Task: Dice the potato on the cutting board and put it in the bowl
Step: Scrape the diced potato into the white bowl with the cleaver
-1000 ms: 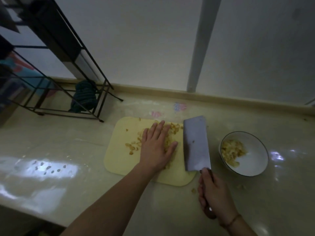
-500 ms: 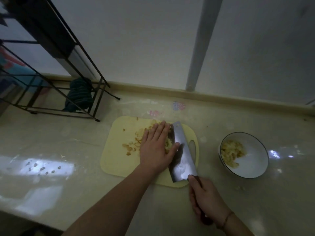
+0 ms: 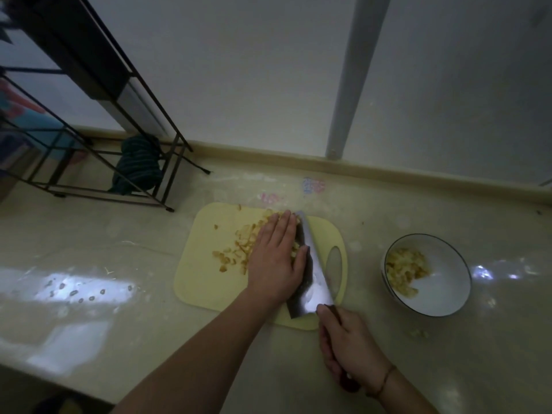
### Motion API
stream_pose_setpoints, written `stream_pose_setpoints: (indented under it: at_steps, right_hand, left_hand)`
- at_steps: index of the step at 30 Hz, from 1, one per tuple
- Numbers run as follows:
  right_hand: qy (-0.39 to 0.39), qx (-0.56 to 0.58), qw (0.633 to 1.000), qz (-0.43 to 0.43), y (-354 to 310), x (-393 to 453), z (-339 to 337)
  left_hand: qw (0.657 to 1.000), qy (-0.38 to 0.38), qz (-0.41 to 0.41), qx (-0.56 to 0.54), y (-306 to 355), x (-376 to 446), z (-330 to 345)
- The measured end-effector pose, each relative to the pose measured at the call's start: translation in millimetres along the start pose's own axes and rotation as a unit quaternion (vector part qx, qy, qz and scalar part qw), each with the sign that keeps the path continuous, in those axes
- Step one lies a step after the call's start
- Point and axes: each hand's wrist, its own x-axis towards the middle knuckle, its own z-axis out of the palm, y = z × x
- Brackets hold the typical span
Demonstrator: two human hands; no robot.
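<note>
Currently left hand (image 3: 276, 259) flat on diced potato (image 3: 239, 249) on cutting board (image 3: 203, 264); right hand (image 3: 351, 351) wrapped round cleaver (image 3: 310, 273) handle; dice loose, damp, probably slippery; scoop onto blade, carry to bowl (image 3: 448, 297).

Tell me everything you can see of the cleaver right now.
The cleaver has a broad rectangular blade, metal by its look, with glare near the heel. It is tilted, its edge down on the yellow cutting board beside the diced potato. The left hand lies flat against the blade; the right hand grips the dark handle.
</note>
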Motion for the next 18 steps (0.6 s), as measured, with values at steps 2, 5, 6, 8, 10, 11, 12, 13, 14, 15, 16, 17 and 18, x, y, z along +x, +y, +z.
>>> stream_pose_setpoints:
  at_steps: [2,5,6,8,10,11,12,13,14,15,16,17,18]
  right_hand:
    - [0.0,0.006,1.0,0.0,0,-1,0]
    - [-0.006,0.015,1.0,-0.001,3,-2,-1]
    - [-0.009,0.018,1.0,0.0,5,-2,-1]
    - [-0.011,0.025,1.0,0.0,10,-1,-2]
    - [-0.013,0.033,0.999,0.005,14,-1,-1]
    - [-0.015,0.037,0.999,0.008,15,-1,-1]
    - [-0.018,0.042,0.999,0.012,16,-1,-1]
    - [-0.02,0.046,0.999,0.014,15,-2,-1]
    - [-0.023,0.05,0.998,0.015,15,-3,-1]
    - [-0.026,0.054,0.998,0.015,14,-4,-1]
    - [-0.027,0.059,0.998,0.014,14,-6,-2]
    - [-0.027,0.061,0.998,0.012,13,-8,-3]
    - [-0.025,0.061,0.998,0.012,12,-11,-3]
  left_hand:
    - [1.0,0.003,0.002,-0.005,2,0,-1]
    - [1.0,-0.009,0.008,-0.019,4,0,-3]
    - [1.0,-0.016,0.012,-0.022,4,0,-3]
    - [0.999,-0.031,0.018,-0.028,5,-1,-4]
    - [0.998,-0.041,0.019,-0.032,6,-2,-5]
    - [0.998,-0.045,0.017,-0.034,6,-2,-6]
    - [0.998,-0.049,0.014,-0.038,7,-3,-6]
    - [0.998,-0.052,0.011,-0.041,7,-3,-7]
    - [0.998,-0.054,0.009,-0.044,8,-3,-8]
    - [0.997,-0.054,0.007,-0.047,9,-3,-9]
    - [0.997,-0.055,0.005,-0.05,11,-4,-11]
    - [0.997,-0.058,0.003,-0.051,13,-5,-12]
    - [0.997,-0.061,0.002,-0.051,15,-5,-14]
